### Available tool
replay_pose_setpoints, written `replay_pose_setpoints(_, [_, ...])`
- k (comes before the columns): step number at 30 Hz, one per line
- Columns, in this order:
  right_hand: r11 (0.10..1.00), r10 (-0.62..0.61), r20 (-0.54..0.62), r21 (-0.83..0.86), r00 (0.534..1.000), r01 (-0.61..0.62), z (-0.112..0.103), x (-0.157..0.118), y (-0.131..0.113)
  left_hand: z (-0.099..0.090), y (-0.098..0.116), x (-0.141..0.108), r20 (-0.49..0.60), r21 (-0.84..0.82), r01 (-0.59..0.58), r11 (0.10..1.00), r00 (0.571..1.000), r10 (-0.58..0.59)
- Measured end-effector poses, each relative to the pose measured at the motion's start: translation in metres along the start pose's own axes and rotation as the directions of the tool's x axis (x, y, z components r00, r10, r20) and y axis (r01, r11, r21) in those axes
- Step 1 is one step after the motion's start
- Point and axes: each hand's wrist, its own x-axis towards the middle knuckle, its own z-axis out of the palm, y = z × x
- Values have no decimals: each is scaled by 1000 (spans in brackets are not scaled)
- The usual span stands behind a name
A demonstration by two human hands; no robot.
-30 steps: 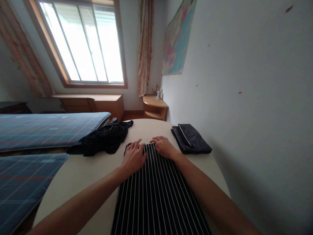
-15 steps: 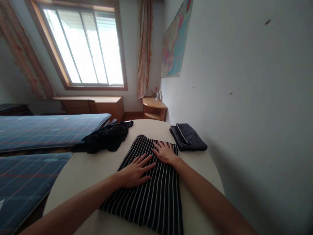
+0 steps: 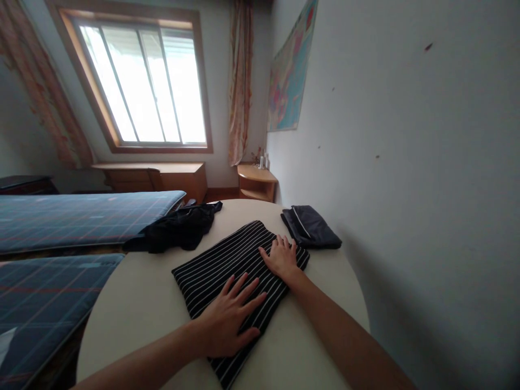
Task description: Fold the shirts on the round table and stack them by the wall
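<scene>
A black cloth with thin white stripes [image 3: 227, 260] lies flat and slanted on the round cream table [image 3: 138, 309]. On its near part rests my left hand [image 3: 231, 314], palm down with the fingers spread. My right hand [image 3: 281, 257] lies on the cloth's far right part, fingers apart and slightly bent. Neither hand grips the cloth. Just beyond my right hand is a folded dark garment [image 3: 314, 227] with a light edge line. A crumpled black garment [image 3: 179, 230] lies at the table's far left edge.
Two plaid mattresses [image 3: 81, 216] are to the left of the table. A white wall [image 3: 426, 216] runs along the right side. Beyond the table are a wooden desk [image 3: 182, 176], a small corner shelf [image 3: 258, 173] and a window.
The striped cloth has turned counterclockwise, its near edge swinging right and its far left corner now pointing left. My left hand has moved nearer; my right hand has shifted slightly right.
</scene>
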Motion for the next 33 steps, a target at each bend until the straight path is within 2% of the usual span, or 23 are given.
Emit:
replay_pose_setpoints(3, [991,-134,-47,11,990,135,-3,-4,-1,-16,-7,-7,21,-64,-49,997,999,50])
replay_pose_setpoints(5, [964,-255,-46,59,966,257,-3,-7,-7,-24,-12,-5,-21,-118,-26,993,1000,23])
replay_pose_setpoints(7, [937,-328,-15,121,945,327,-1,-9,-15,-22,-18,1,-146,-108,113,988,981,-128])
replay_pose_setpoints(8, [931,-341,16,148,940,335,1,-10,-19,-18,-21,4,-221,-80,223,971,946,-236])
replay_pose_setpoints(10, [932,-332,95,183,938,312,4,-12,-24,-5,-32,10,-318,-12,445,896,848,-425])
replay_pose_setpoints(11, [939,-315,132,187,940,289,4,-13,-26,1,-38,12,-322,15,511,860,817,-479])
replay_pose_setpoints(12, [947,-294,159,183,942,265,4,-14,-26,6,-44,14,-303,36,536,844,810,-502])
replay_pose_setpoints(13, [955,-270,171,172,948,241,4,-15,-26,8,-51,14,-272,51,528,848,824,-497])
replay_pose_setpoints(15, [969,-224,151,135,963,205,1,-17,-25,6,-66,14,-203,66,449,891,880,-428])
replay_pose_setpoints(18, [979,-190,86,96,978,182,-7,-18,-20,-12,-84,15,-86,56,340,939,938,-334])
replay_pose_setpoints(20, [977,-193,61,101,979,186,-13,-16,-14,-25,-90,19,-5,29,349,937,937,-349])
replay_pose_setpoints(22, [979,-176,33,106,984,171,-15,-12,-6,-34,-90,29,26,15,437,899,899,-438])
replay_pose_setpoints(25, [987,-127,-1,101,992,127,-13,-4,11,-32,-86,47,-53,20,604,797,797,-602])
replay_pose_setpoints(26, [988,-119,16,99,993,117,-10,-2,16,-28,-85,52,-92,20,642,767,765,-638])
replay_pose_setpoints(28, [990,-112,89,92,990,104,-6,1,25,-18,-85,60,-160,18,676,736,729,-666])
replay_pose_setpoints(30, [993,-96,140,85,986,85,-3,2,30,-9,-87,61,-216,21,669,743,729,-650])
replay_pose_setpoints(33, [995,-54,84,86,995,47,-8,2,34,-2,-90,56,-297,40,618,785,758,-581])
